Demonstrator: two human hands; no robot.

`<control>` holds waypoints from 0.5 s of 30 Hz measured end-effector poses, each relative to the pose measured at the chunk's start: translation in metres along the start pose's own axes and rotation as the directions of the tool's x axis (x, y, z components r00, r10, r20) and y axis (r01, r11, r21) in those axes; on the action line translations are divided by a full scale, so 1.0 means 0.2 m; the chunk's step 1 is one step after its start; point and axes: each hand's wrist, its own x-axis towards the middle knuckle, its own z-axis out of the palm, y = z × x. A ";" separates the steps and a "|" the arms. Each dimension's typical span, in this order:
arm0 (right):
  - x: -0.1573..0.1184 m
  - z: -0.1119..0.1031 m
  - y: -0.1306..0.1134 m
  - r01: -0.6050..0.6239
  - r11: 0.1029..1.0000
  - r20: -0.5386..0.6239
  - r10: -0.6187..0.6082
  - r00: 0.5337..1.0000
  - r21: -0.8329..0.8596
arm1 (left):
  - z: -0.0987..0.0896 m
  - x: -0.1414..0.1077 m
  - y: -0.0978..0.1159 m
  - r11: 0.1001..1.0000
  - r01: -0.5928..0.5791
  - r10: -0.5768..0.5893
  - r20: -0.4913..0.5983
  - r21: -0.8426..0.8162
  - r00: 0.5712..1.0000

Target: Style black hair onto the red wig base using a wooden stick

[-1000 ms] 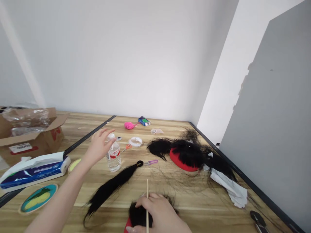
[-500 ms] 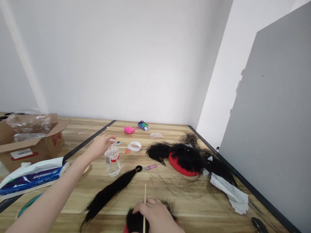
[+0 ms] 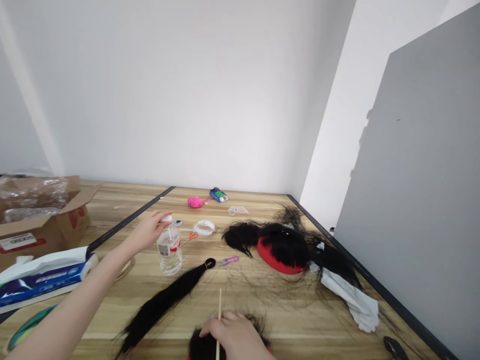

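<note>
My left hand (image 3: 152,231) reaches across the table with its fingers closed around the white cap of a clear plastic water bottle (image 3: 170,252), which stands upright. At the bottom edge my right hand (image 3: 236,334) grips a thin wooden stick (image 3: 219,305) and rests on black hair (image 3: 202,342) over a red base, cut off by the frame. Between the hands lies a tied bundle of long black hair (image 3: 165,300). Purple thread snips (image 3: 228,261) sit at its looped end, and orange-handled scissors (image 3: 192,235) lie behind the bottle.
A red form with black hair (image 3: 279,256) lies right of centre beside a white cloth (image 3: 352,300). Pink yarn (image 3: 195,202) and a white ring-shaped roll (image 3: 204,227) are farther back. At left are a cardboard box (image 3: 45,230) and a blue tissue pack (image 3: 41,287).
The view has shifted slightly, so most things sit a little farther left. My left hand stays at the bottle cap, and my right hand keeps the stick over the hair.
</note>
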 end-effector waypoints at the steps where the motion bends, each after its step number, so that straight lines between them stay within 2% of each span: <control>1: 0.00 0.00 0.00 0.004 1.000 0.012 -0.004 1.000 0.004 | 0.01 0.00 0.00 1.000 0.009 -0.009 -0.018 -0.002 1.000; 6: -0.01 -0.01 0.00 0.023 0.999 0.004 -0.023 1.000 0.032 | 0.05 0.02 0.01 0.997 0.077 -0.077 -0.123 -0.009 0.989; 10: -0.01 0.00 0.00 0.014 0.998 0.005 -0.014 1.000 0.055 | -0.01 0.01 0.00 0.988 0.148 -0.153 -0.238 -0.038 0.959; 12: -0.02 0.00 0.00 0.011 0.999 -0.001 -0.011 1.000 0.048 | -0.05 -0.02 -0.06 0.972 0.222 -0.234 -0.283 -0.075 0.930; 15: -0.02 -0.01 -0.01 0.025 0.998 -0.015 -0.024 1.000 0.051 | -0.04 -0.15 -0.19 0.923 0.353 -0.382 -0.255 -0.151 0.888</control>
